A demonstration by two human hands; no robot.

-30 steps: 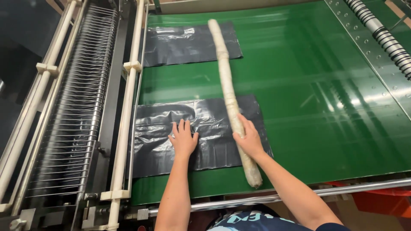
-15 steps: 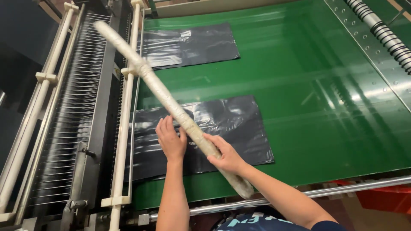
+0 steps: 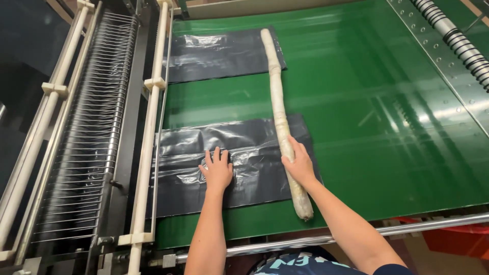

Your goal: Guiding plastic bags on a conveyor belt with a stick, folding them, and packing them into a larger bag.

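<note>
Left hand (image 3: 217, 170) flat, fingers spread, pressing black plastic bag stack (image 3: 229, 165) at lower centre of green conveyor belt (image 3: 382, 127). Right hand (image 3: 298, 164) clamped on long white wrapped rod (image 3: 281, 109), lying across bag's right edge. Second bag stack (image 3: 221, 53) upper centre.

Green conveyor belt (image 3: 382, 142) (glossy) with 2 black plastic bags (image 3: 239, 168) (image 3: 219, 53), long white roll (image 3: 281, 112).
</note>
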